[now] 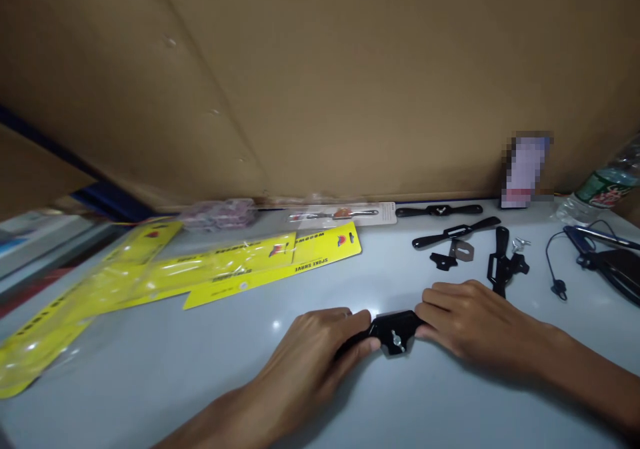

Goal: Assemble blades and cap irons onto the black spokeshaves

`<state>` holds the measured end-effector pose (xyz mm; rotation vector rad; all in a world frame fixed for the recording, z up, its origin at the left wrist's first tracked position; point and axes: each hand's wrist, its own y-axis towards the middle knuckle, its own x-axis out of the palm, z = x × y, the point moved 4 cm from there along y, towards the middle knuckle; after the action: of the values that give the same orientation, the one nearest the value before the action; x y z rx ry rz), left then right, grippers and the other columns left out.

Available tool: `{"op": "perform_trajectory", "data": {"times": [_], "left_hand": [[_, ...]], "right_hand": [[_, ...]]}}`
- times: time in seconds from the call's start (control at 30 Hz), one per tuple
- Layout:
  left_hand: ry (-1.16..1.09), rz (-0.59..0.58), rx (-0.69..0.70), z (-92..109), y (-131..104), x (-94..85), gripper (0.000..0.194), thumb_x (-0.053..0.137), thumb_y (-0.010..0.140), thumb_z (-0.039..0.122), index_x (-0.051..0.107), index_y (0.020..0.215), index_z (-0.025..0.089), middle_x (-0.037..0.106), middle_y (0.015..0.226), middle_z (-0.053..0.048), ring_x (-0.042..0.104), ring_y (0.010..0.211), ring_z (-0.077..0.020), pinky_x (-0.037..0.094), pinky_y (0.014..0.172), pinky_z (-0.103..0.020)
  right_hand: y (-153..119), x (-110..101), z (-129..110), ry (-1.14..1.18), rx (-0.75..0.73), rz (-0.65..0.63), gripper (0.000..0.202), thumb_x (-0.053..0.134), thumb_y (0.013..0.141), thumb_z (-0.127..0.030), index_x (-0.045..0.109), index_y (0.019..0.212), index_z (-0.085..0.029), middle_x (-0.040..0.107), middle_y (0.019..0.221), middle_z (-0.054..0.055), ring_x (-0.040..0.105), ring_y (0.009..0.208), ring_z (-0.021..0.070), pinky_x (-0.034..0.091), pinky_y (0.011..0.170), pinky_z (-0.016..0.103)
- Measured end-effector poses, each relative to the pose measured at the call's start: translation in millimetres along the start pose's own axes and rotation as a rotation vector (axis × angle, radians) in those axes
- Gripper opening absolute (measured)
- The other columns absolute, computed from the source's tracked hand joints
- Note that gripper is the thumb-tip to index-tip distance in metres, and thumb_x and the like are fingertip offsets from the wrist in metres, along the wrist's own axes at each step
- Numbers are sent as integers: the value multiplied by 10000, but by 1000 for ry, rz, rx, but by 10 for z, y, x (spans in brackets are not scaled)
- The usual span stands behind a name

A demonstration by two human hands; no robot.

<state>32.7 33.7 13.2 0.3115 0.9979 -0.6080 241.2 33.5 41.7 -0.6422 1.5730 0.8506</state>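
A black spokeshave (397,333) with a silver screw at its middle is held just above the grey table (210,369). My left hand (325,342) is closed round its left handle, the thumb beside the centre plate. Around the right handle, the fingers of my right hand (465,319) are closed, hiding most of it. Beyond my right hand lie a black spokeshave frame (457,232), another frame (499,262), a black cap piece (443,261), a grey blade (464,250) and small silver screws (521,243). One more spokeshave (439,210) rests by the back wall.
Yellow packaging cards (273,269) with clear plastic spread over the left side. A packaged tool (340,215) and clear packs (217,214) sit along the cardboard wall (325,89). At right are a propped phone (525,172), a bottle (603,189) and a black corded object (613,265).
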Motion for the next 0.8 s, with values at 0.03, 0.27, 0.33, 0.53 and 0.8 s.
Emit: {"op": "perform_trajectory", "data": {"times": [0.03, 0.27, 0.33, 0.53, 0.8], "left_hand": [[-4, -7, 0, 1, -1, -2, 416, 403, 1078, 422, 490, 739, 197, 599, 699, -16, 523, 605, -171, 264, 586, -290], [-11, -27, -27, 0, 3, 9, 413, 396, 1071, 437, 493, 749, 198, 610, 719, -24, 522, 619, -178, 264, 597, -295], [-14, -31, -38, -3, 1, 12, 406, 396, 1070, 432, 494, 753, 198, 610, 724, -26, 521, 621, -179, 262, 599, -296], [-26, -46, -52, 12, 2, 9, 400, 399, 1067, 443, 508, 769, 198, 609, 737, -26, 512, 630, -182, 254, 607, -301], [-15, -93, -118, 48, 20, -15, 382, 351, 1025, 456, 519, 796, 201, 601, 751, -44, 502, 656, -199, 253, 629, -318]], "right_hand": [[-1, 6, -2, -15, -10, 8, 135, 660, 1012, -249, 627, 898, -183, 655, 846, -4, 599, 767, 167, 344, 586, 315], [-10, 10, -4, -44, -43, 24, 152, 658, 1016, -253, 610, 890, -185, 643, 827, -5, 568, 734, 177, 284, 549, 331], [-9, 3, -6, -20, -39, 21, 159, 647, 1024, -254, 606, 886, -186, 641, 827, -5, 561, 736, 176, 287, 555, 330], [11, -7, -2, 69, 2, -27, 178, 612, 1045, -249, 616, 878, -188, 639, 828, -13, 550, 746, 165, 351, 608, 326], [18, 22, 8, 104, 5, -15, 189, 610, 1045, -270, 609, 874, -190, 648, 833, -5, 557, 738, 175, 328, 604, 329]]}}
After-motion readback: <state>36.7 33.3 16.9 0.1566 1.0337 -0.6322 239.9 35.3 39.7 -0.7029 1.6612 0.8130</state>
